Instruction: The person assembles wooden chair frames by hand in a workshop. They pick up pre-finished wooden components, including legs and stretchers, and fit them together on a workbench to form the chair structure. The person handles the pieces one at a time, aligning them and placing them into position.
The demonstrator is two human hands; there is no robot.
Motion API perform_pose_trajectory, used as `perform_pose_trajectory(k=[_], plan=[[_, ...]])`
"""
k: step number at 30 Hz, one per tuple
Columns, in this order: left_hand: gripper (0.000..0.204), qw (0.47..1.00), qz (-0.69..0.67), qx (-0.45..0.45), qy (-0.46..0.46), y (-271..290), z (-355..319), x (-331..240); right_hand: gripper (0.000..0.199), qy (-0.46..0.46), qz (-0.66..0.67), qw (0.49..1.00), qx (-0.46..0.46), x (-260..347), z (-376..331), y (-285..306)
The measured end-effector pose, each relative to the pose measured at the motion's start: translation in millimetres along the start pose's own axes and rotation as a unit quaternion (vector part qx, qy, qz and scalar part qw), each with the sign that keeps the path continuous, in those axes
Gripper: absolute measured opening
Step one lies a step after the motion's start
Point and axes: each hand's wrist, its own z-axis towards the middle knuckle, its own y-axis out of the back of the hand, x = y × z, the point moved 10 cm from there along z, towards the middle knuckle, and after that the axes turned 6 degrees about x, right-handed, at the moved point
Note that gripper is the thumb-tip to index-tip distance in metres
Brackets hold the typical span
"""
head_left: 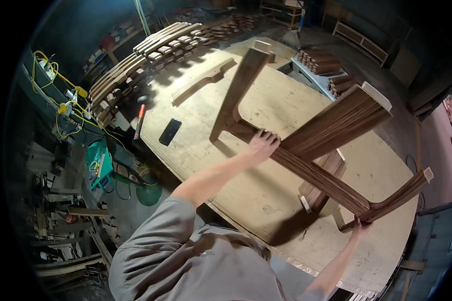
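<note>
A dark brown wooden chair frame (321, 175) is tilted over the work table (281, 195). It has a long rail, curved legs at both ends and a wide grooved panel (339, 123) rising from the middle. My left hand (264, 146) is closed over the rail, left of the panel. Near the right-hand joint, my right hand (358, 231) grips the lower end of the curved leg (399, 198); its fingers are partly hidden behind the wood. Pale end pieces cap the visible tips of the legs and panel. Another grooved board (321, 183) shows beneath the rail.
A black phone (171, 131) and a shaped wooden piece (202, 82) lie on the table's left side. Beside its edge is an orange-handled hammer (140, 120). Stacked wooden parts (165, 47) fill the far left; bundled slats (319, 61) sit on a bench at the far side.
</note>
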Motion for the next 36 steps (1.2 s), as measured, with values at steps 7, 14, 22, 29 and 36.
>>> perform_pose_trajectory(k=[7, 14, 22, 29, 36], plan=[[0.066, 0.988, -0.113, 0.109, 0.014, 8, -21, 0, 0.06, -0.065, -0.272, 0.958, -0.069, 44, -21, 15], [0.076, 0.924, -0.156, 0.35, 0.005, -15, -124, -41, 0.053, -0.192, -0.341, 0.92, -0.006, 15, -131, 46], [0.07, 0.889, -0.194, 0.414, -0.04, -62, -192, -63, 0.055, -0.245, -0.427, 0.87, 0.023, -37, -223, 63], [0.075, 0.874, -0.2, 0.44, -0.045, -93, -210, -56, 0.05, -0.238, -0.485, 0.841, 0.027, -55, -239, 56], [0.078, 0.859, -0.19, 0.475, -0.032, -98, -217, -55, 0.065, -0.167, -0.598, 0.782, 0.051, -20, -226, 24]])
